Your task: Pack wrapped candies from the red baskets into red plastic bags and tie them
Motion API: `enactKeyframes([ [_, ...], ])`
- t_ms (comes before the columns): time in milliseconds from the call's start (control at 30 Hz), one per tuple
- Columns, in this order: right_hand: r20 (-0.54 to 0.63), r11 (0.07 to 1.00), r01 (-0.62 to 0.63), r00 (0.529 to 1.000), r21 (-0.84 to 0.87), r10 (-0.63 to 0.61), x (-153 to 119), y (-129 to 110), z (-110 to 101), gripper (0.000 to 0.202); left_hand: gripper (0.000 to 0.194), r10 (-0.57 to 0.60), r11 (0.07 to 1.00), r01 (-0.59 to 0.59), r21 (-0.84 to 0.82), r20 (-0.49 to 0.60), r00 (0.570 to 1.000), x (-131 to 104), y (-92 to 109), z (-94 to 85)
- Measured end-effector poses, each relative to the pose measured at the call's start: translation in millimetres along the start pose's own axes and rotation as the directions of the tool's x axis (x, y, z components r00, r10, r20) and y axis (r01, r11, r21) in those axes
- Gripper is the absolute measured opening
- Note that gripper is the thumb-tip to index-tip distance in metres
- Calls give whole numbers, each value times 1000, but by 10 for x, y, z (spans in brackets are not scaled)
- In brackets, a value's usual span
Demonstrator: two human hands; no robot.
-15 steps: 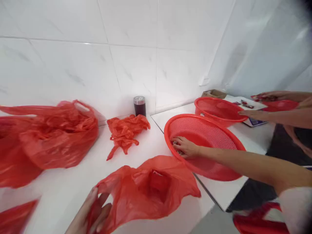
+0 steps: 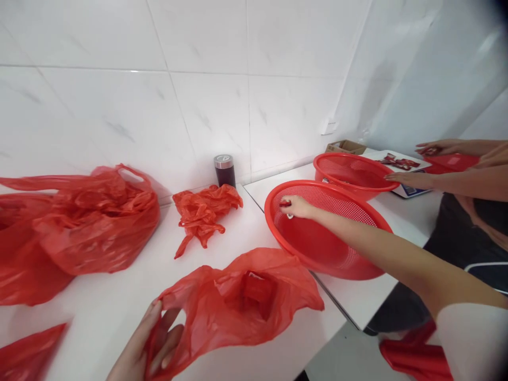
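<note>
My left hand [image 2: 153, 341] is closed on the edge of a thin red plastic bag [image 2: 222, 323], which lies spread with its mouth gaping on the white table. A red packet [image 2: 257, 288] shows inside the bag. My right hand [image 2: 296, 206] reaches into a large red mesh basket [image 2: 329, 246] just beyond the bag. Its fingers are closed around a small red wrapped packet [image 2: 284, 203], with a whitish bit below them. The basket tilts towards me.
Full red bags [image 2: 103, 227] stand at left. A crumpled red bag [image 2: 206, 211] lies before a dark lidded cup [image 2: 225, 170] by the wall. At right, a co-worker's hands [image 2: 413, 180] are near a second basket [image 2: 349, 172] and a scale [image 2: 413, 191] bearing red packets.
My right hand has lifted from the basket's near left side, now gripping a red packet. The basket has shifted slightly. My left hand keeps its hold; the co-worker's far hand has moved.
</note>
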State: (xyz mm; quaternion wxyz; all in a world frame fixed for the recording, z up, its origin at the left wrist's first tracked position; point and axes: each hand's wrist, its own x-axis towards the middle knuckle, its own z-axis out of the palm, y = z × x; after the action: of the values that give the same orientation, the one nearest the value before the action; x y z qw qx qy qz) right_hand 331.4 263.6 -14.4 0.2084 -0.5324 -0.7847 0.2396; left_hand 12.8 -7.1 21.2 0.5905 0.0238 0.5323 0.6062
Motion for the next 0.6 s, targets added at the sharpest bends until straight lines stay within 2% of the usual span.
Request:
enactKeyframes([
  [67,-11,987,-15,1000,161,17,-130,-324,-182,14,18,17,1000,-16,-14,28,999,-6,12,-2],
  [133,27,890,-26,1000,455,16,-347,-733,-271,20,14,36,999,-35,-22,84,996,7,12,11],
  [200,161,800,-36,984,599,-76,-611,-1165,-210,26,10,57,998,-55,-14,164,985,14,6,46],
  [233,248,780,-57,960,623,-128,-742,-1363,-119,28,10,65,998,-66,-4,202,977,10,2,68],
  [300,384,812,-47,896,581,-223,-959,-1681,151,32,14,82,995,-91,25,257,963,-13,3,105],
  [367,356,887,94,893,453,-276,-1079,-1872,441,40,15,112,989,-135,58,294,949,-46,22,107],
  [433,309,933,237,896,272,-318,-1101,-1954,629,52,16,173,971,-217,106,319,932,-72,74,45],
  [500,331,936,324,876,138,-352,-1081,-1966,647,61,19,250,929,-323,183,335,908,-83,160,-88],
  [600,399,889,458,815,-2,-420,-1107,-1888,434,60,23,309,827,-423,370,328,893,-84,294,-369],
])
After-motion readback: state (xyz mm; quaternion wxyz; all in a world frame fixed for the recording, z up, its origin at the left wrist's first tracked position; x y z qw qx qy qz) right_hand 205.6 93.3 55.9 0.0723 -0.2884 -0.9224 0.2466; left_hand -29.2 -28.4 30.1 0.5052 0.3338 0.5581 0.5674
